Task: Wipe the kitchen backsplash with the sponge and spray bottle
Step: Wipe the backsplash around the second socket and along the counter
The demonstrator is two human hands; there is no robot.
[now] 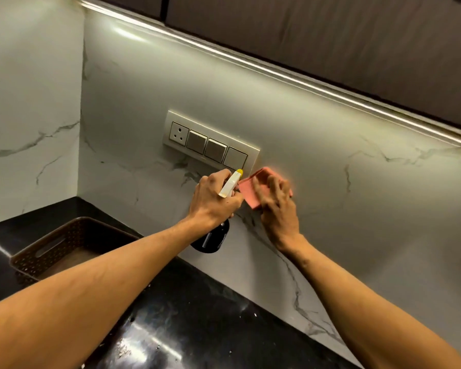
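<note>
Switch plate [210, 141] crowds above hands; backsplash [330, 145] bare rightward; basket [64, 249] blocks counter left.

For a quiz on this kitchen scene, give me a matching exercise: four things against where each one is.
Things:
1. sponge
2. spray bottle
3. basket
4. switch plate

Places:
A. set in the backsplash above the hands
B. on the black counter, in the corner
C. under the right hand, against the wall
D. in the left hand

Pairs: 1-C, 2-D, 3-B, 4-A
</note>
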